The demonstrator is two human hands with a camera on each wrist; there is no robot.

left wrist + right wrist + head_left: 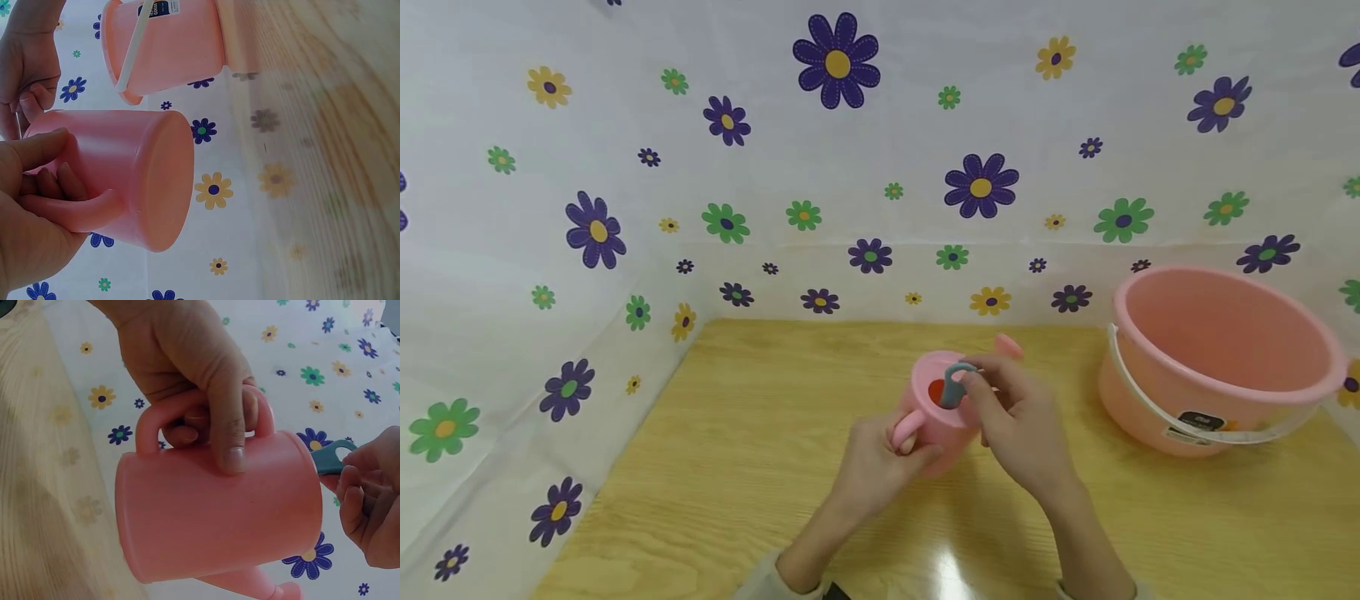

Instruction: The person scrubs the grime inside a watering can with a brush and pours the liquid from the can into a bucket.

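My left hand grips the handle of a pink watering can, with the thumb lying along its side. The can is held above the table; its underside shows in the left wrist view. Its spout points away from the handle, ending in a round pink head. Between thumb and fingers, my right hand pinches a blue-grey handle with a hole in its end. The lower part of that piece goes into the can's top opening and is hidden. Something red shows inside the opening beside it.
A large pink bucket with a white carrying handle stands on the right of the wooden table. Behind and to the left hangs a white sheet printed with flowers.
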